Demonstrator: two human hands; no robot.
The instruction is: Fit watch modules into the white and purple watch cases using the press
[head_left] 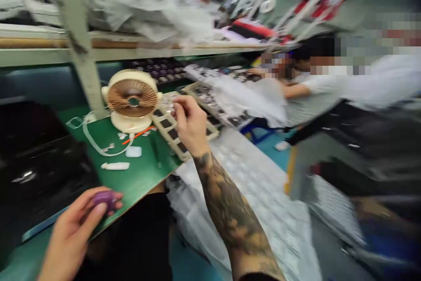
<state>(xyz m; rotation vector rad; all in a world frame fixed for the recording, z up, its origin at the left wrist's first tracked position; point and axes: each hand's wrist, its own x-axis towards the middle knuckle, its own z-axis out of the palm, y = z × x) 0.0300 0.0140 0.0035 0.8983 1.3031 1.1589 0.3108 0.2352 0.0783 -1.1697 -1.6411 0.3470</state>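
Observation:
Close to the bench's front edge, my left hand (79,219) is closed around a small rounded purple part (104,198); its exact kind is not clear. My right hand (190,123) reaches out over a beige compartment tray (182,153) with dark square cells. Its thumb and forefinger are pinched together, and whatever they may hold is too small to make out. Left of that hand stands a cream desk fan (133,100) with a brown grille, its white cable (98,147) curling on the green bench top (148,162).
A white tube (115,166), a white square piece (133,152) and an orange stick (138,135) lie before the fan. Black material (39,176) covers the left side. Bubble wrap (256,184) hangs at right. A metal post (79,40) rises behind. A co-worker (315,92) sits further right.

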